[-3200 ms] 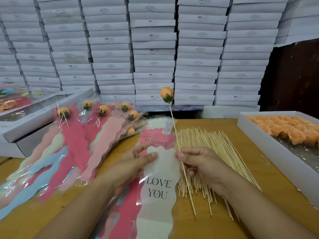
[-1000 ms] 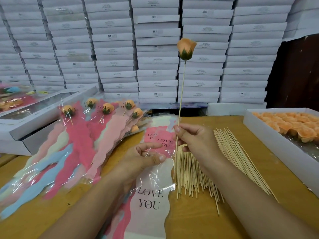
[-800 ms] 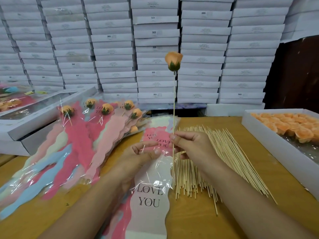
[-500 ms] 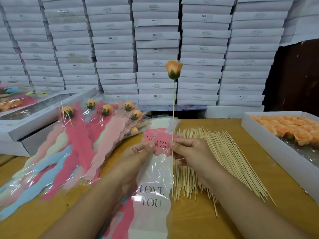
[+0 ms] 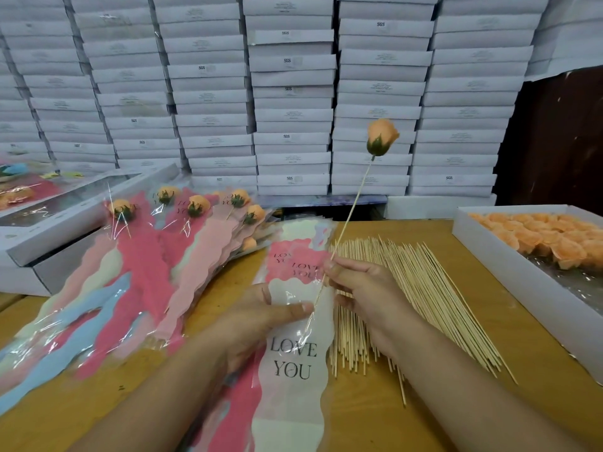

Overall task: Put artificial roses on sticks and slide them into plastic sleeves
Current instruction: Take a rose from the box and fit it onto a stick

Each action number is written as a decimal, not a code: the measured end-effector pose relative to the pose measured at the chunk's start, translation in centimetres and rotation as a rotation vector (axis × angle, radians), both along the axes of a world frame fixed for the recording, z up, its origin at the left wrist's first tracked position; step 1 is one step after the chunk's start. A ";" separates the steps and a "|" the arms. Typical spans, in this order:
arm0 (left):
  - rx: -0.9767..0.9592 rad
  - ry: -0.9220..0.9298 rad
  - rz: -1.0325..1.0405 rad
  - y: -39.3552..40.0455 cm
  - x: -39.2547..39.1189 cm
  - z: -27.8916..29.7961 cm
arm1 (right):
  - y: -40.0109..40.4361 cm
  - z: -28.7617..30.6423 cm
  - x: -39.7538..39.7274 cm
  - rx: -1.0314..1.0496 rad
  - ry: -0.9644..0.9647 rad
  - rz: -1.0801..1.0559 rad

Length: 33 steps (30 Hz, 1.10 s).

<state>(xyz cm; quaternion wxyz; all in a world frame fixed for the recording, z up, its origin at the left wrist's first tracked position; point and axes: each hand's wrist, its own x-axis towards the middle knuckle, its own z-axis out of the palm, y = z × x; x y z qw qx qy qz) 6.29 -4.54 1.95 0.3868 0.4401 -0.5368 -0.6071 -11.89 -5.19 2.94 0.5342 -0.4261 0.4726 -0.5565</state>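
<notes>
Right hand (image 5: 365, 288): grip pinched on a thin wooden stick (image 5: 350, 208), held tilted, with an orange artificial rose (image 5: 381, 137) at its upper end, raised in front of the stacked boxes; the stick's lower end enters the open mouth of a clear plastic sleeve (image 5: 293, 360) printed "LOVE YOU". Left hand (image 5: 261, 318): grip holding the sleeve's top, thumb pressed on its front layer beside the stick, fingers behind the film. The sleeve lies uppermost on a pile of empty sleeves (image 5: 295, 249) on the wooden tabletop (image 5: 456, 402). Just right of the pile: a loose bundle of bare wooden sticks (image 5: 401, 295). Far right: a white tray (image 5: 509, 275) of orange rose heads (image 5: 554, 236). Left: a fanned heap of finished sleeved roses (image 5: 137, 272) in pink, red, cream and blue, leaning on flat white boxes (image 5: 49, 230). Behind: a wall of stacked white cartons (image 5: 293, 93).
</notes>
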 end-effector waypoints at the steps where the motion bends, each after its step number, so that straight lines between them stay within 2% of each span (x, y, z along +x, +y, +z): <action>1: 0.004 0.000 -0.009 0.0 0.0 0.1 | 0.0 -0.1 0.1 -0.005 0.017 -0.001; 10: -0.006 0.004 -0.038 0.3 0.0 0.3 | 0.1 -0.7 0.5 -0.041 0.083 0.033; 20: -0.030 -0.116 -0.047 0.2 0.1 0.0 | -0.3 1.1 -1.5 -0.306 0.092 -0.059; 25: -0.039 -0.204 -0.050 0.2 0.0 0.1 | -0.3 1.4 -1.8 -0.400 0.102 -0.040; 33: -0.070 -0.235 -0.168 0.0 0.4 -0.1 | -0.2 1.3 -2.1 -0.396 0.096 -0.076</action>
